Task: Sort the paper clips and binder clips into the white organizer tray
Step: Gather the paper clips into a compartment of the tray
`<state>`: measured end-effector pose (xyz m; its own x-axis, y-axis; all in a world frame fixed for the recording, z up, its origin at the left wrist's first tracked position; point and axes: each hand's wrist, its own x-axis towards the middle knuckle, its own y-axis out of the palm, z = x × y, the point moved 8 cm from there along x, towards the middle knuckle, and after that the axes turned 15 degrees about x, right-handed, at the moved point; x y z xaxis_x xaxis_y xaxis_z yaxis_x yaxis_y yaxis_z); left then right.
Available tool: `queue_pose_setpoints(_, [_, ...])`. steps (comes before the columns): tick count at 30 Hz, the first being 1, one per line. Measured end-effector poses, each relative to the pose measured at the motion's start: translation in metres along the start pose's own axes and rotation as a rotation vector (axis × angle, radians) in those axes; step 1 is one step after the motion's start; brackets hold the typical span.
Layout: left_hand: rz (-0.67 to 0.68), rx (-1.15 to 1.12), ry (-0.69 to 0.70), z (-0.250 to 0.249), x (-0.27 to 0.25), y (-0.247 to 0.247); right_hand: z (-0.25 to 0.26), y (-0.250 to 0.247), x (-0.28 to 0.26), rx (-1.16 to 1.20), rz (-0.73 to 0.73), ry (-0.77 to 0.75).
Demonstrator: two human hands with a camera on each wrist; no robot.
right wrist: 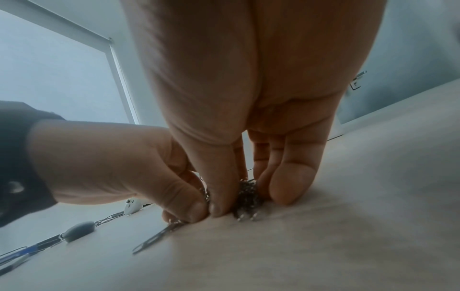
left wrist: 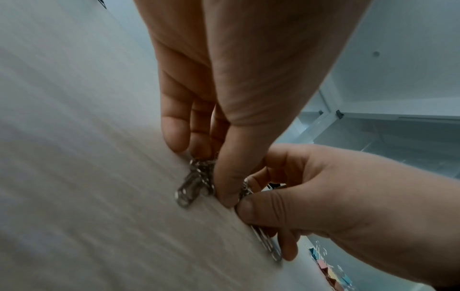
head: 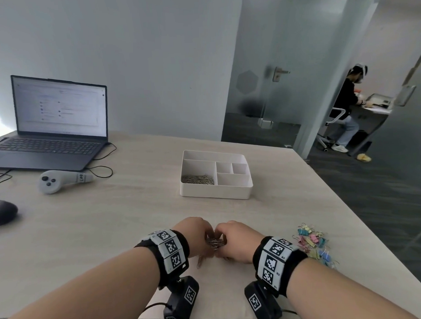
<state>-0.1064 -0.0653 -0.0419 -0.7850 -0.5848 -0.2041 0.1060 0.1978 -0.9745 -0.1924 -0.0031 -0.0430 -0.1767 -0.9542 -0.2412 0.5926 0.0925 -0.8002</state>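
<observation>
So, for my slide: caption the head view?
Both hands, left hand and right hand, gather silver paper clips before the white organizer tray.

Handwritten characters resembling "L 07" are noted on the white controller. Laptop screen text is illegible.

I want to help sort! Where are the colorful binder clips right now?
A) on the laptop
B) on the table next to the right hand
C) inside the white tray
B: the colorful binder clips lie in a heap on the table beside the right hand, outside the white tray.
</observation>
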Motion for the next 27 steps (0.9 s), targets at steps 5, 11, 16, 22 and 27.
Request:
queue_pose_setpoints(5, [-0.014, -0.101, -0.022, 0.009, 0.003, -0.001, 0.004, -0.002, 0.006, 0.042, -0.018, -0.009])
queue_pose_setpoints(11, [-0.025, -0.236, -0.009, 0.022, 0.014, 0.0, -0.002, -0.008, 0.012, 0.214, -0.028, 0.039])
queue_pose_setpoints(16, [-0.022, -0.415, -0.022, 0.04, 0.023, -0.001, -0.013, -0.009, 0.025, 0.417, -0.068, 0.116])
queue_pose_setpoints(22, [-0.08, -0.543, -0.077, 0.072, 0.032, -0.006, -0.021, -0.022, 0.043, 0.667, -0.107, 0.112])
queue_pose_setpoints(27, [-0.061, -0.654, -0.075, 0.077, 0.035, -0.001, -0.011, -0.048, 0.067, 0.856, -0.124, 0.082])
